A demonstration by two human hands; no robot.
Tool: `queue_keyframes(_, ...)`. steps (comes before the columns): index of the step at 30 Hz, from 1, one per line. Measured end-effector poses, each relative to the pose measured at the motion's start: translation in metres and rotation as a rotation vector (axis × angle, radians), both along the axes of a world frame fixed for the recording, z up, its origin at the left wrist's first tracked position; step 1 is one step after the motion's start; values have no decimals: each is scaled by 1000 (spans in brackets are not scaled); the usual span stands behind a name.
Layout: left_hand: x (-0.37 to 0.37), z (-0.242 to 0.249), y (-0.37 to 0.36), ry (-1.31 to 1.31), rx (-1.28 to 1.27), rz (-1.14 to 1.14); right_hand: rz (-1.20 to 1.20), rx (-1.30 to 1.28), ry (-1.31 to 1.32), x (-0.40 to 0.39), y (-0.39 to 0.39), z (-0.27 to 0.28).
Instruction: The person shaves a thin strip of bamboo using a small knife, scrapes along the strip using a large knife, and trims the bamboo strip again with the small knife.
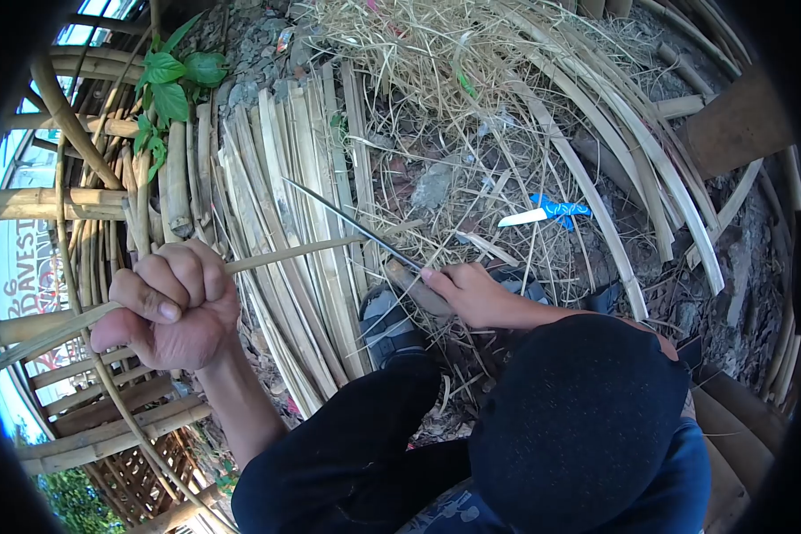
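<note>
My left hand (173, 303) is wrapped in a fist around a long, thin bamboo strip (298, 252). The strip runs past the fist to the left edge and meets a knife near its other end. My right hand (472, 294) grips that knife (338, 214), its long narrow blade slanting up to the left and the handle hidden in the fingers. Blade and strip cross just left of the right hand. Close under the right hand lies a short, round piece of wood (416, 289), beside a sandalled foot (390, 322).
Split bamboo slats (285, 214) lie in a pile on the ground. Straw-like shavings (418, 53) spread behind, with longer strips (636, 151) at right. A blue-and-white knife-shaped object (561, 210) rests on the shavings. A bamboo fence (53, 203) stands left; a dark cap (587, 418) fills the lower right.
</note>
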State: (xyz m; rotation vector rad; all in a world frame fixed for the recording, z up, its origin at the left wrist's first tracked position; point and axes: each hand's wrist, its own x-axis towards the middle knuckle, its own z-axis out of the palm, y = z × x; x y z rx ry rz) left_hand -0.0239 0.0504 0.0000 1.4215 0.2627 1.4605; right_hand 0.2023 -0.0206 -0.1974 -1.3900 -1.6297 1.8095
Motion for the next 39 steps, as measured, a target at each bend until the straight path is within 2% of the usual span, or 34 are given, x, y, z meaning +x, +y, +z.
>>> queue_keyframes(2,4,-1,0,25,41,9,-105,-230,-46,-2,-3,-20)
queue_keyframes(4,0,-4,3,17,67,-10,-94,-213,-60,0,-5,-17)
queue_keyframes(6,0,-2,4,13,56,-22,13,54,112,3,1,7)
queue_keyframes(7,0,-2,4,11,57,-11,20,89,158,3,1,14)
queue_keyframes(12,-1,-4,0,26,67,48,7,16,55,-8,-5,-15)
queue_keyframes(14,-3,-5,0,42,72,35,4,18,23,-8,-2,-4)
queue_keyframes(17,-11,-6,3,-71,3,14,-14,64,99,-3,0,11)
queue_keyframes(20,-7,-5,3,-66,4,-3,69,110,13,-2,0,5)
queue_keyframes(22,-5,-3,2,-57,26,14,-87,-201,23,-4,-1,-10)
queue_keyframes(24,-4,-6,2,-52,19,31,-80,-191,29,1,-3,-10)
queue_keyframes(26,-3,-4,4,-24,45,-2,-15,-24,112,3,3,11)
queue_keyframes(28,3,-6,3,-29,65,41,-38,-27,154,5,2,10)
queue_keyframes(30,6,-5,1,-6,59,20,13,-171,85,5,3,-5)
queue_keyframes(34,7,-1,-1,3,23,-18,-10,-189,88,3,2,7)
queue_keyframes(36,7,-2,0,-4,15,-55,-40,40,116,5,2,16)
queue_keyframes(37,8,-3,-1,14,23,-47,-12,128,30,5,1,12)
queue_keyframes(38,8,-2,-1,34,33,-38,-16,131,31,4,-1,4)
queue_keyframes(39,7,-1,-2,35,40,-38,-20,9,21,2,-2,-6)
